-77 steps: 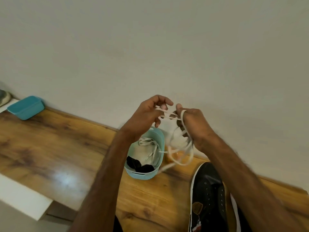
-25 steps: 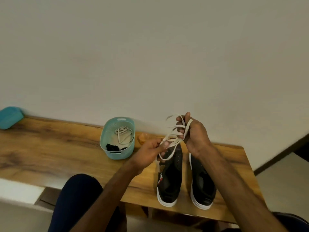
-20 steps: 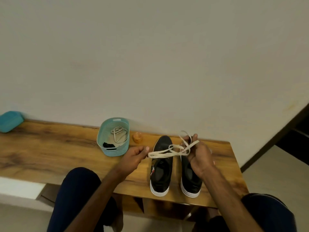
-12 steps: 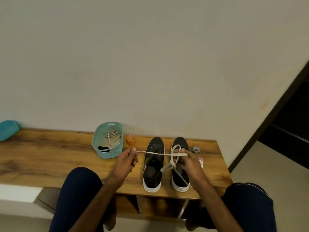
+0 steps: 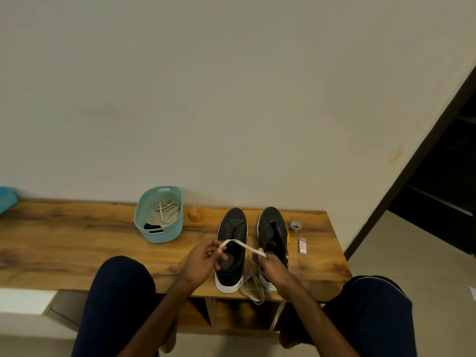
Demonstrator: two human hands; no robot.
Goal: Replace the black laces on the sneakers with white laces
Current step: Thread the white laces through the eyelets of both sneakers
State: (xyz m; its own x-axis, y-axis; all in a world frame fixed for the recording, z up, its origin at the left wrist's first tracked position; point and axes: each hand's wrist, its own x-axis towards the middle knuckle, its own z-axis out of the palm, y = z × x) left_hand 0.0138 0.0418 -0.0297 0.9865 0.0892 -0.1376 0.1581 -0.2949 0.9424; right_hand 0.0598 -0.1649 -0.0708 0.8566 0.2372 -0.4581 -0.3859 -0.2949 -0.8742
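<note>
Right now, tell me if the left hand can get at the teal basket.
Probably yes: only bare tabletop lies between the left hand and the teal basket, but it pinches the white lace and must release it first.

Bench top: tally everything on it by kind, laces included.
Teal basket: 1
Black sneakers: 2
White laces: 2, one held, one in the basket
Black lace bundle: 1
Teal box: 1
Orange jar: 1
Tape roll: 1
Small white pack: 1
Total: 10
</note>
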